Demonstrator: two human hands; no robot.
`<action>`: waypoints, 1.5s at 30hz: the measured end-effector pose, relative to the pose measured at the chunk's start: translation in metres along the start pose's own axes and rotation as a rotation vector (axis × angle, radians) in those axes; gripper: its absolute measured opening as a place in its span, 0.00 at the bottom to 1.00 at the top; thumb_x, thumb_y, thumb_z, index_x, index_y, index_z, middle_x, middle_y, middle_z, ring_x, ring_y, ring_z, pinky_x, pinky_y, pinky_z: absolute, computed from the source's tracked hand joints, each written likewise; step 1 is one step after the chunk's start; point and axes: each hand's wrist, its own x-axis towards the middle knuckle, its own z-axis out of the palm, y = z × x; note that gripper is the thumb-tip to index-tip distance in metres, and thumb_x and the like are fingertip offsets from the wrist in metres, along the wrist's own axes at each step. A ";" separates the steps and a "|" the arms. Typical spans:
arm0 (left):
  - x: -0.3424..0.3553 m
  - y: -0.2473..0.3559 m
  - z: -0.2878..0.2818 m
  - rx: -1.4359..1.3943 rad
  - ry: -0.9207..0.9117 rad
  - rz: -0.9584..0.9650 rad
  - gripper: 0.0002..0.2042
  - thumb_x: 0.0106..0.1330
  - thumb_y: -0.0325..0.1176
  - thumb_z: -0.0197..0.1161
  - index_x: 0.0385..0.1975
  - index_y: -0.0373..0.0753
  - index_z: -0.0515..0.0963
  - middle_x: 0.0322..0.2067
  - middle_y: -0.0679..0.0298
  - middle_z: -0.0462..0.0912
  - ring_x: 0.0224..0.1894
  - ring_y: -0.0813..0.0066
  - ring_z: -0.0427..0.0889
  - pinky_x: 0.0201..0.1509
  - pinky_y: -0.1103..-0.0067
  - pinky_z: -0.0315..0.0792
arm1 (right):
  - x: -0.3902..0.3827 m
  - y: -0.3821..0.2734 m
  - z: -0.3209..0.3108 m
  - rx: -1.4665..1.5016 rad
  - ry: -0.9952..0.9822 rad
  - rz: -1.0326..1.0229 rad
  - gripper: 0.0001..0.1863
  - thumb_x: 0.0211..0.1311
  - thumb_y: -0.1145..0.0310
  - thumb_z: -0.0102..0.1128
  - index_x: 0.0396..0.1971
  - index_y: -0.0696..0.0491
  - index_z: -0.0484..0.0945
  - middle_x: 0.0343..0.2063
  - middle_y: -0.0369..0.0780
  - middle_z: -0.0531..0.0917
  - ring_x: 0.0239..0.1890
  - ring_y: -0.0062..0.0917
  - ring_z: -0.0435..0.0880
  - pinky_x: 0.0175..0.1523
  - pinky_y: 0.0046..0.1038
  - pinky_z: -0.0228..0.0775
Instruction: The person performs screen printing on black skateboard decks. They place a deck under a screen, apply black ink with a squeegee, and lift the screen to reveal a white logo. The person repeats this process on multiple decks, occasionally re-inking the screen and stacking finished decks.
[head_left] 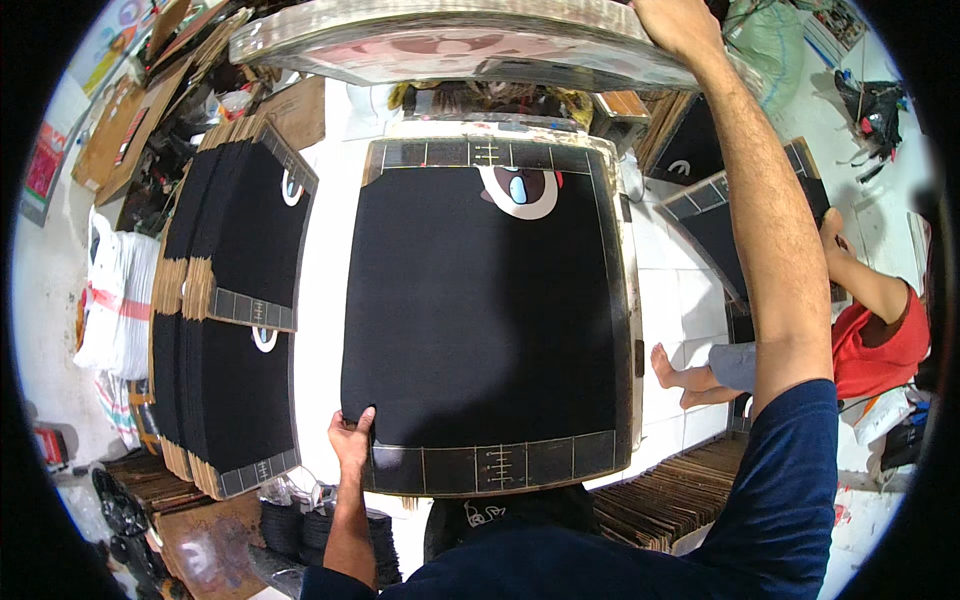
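A large black fabric panel with a printed cartoon eye near its top lies on a board with gridded ends in the middle of the view. My left hand grips the lower left edge of this board, thumb on top. My right hand is raised at the top, fingers closed over the rim of a big tilted frame, seen nearly edge-on above the board's far end, with reddish shapes on its face. The right hand's fingertips are partly hidden.
Stacked black printed boards stand at left, beside white sacks and cardboard. At right, a co-worker in a red shirt, barefoot, handles another black board. Stacked board edges lie lower right; a green sack sits behind.
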 end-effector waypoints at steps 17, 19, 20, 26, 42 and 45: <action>0.012 0.049 0.023 0.760 0.164 0.016 0.28 0.54 0.43 0.84 0.41 0.25 0.79 0.23 0.61 0.81 0.25 0.72 0.76 0.34 0.70 0.74 | 0.040 -0.002 -0.005 -0.043 -0.070 0.036 0.30 0.66 0.43 0.51 0.50 0.51 0.86 0.51 0.52 0.86 0.56 0.48 0.84 0.63 0.44 0.74; 0.014 0.051 0.026 0.763 0.183 0.018 0.31 0.54 0.44 0.84 0.46 0.25 0.78 0.23 0.61 0.81 0.26 0.71 0.77 0.36 0.70 0.75 | 0.043 -0.001 -0.003 -0.046 -0.075 0.032 0.29 0.65 0.43 0.50 0.50 0.51 0.86 0.52 0.52 0.86 0.57 0.47 0.84 0.63 0.44 0.74; 0.015 0.050 0.026 0.747 0.193 0.006 0.33 0.54 0.45 0.84 0.48 0.24 0.77 0.23 0.61 0.81 0.26 0.70 0.78 0.38 0.71 0.76 | 0.044 0.000 -0.003 -0.047 -0.073 0.028 0.29 0.65 0.43 0.50 0.50 0.50 0.86 0.52 0.52 0.86 0.57 0.47 0.84 0.63 0.44 0.74; 0.031 0.015 0.019 0.643 0.140 -0.083 0.38 0.52 0.48 0.85 0.50 0.22 0.75 0.34 0.53 0.83 0.38 0.64 0.81 0.45 0.68 0.76 | 0.043 -0.004 -0.004 -0.026 -0.048 0.031 0.29 0.65 0.42 0.51 0.50 0.49 0.86 0.51 0.50 0.87 0.55 0.45 0.86 0.61 0.43 0.75; 0.041 0.228 0.177 -0.765 -0.173 -0.141 0.35 0.76 0.66 0.48 0.70 0.45 0.64 0.59 0.57 0.74 0.58 0.58 0.76 0.52 0.59 0.76 | -0.276 0.056 0.082 0.254 -0.135 -0.142 0.16 0.61 0.63 0.66 0.47 0.52 0.83 0.41 0.45 0.82 0.47 0.42 0.81 0.53 0.44 0.71; 0.057 0.165 0.195 -0.514 0.051 -0.504 0.35 0.77 0.68 0.43 0.67 0.42 0.67 0.58 0.54 0.76 0.53 0.57 0.82 0.45 0.62 0.78 | -0.294 0.084 0.144 0.371 -0.340 0.062 0.25 0.57 0.61 0.71 0.55 0.53 0.79 0.48 0.46 0.81 0.55 0.44 0.78 0.62 0.44 0.68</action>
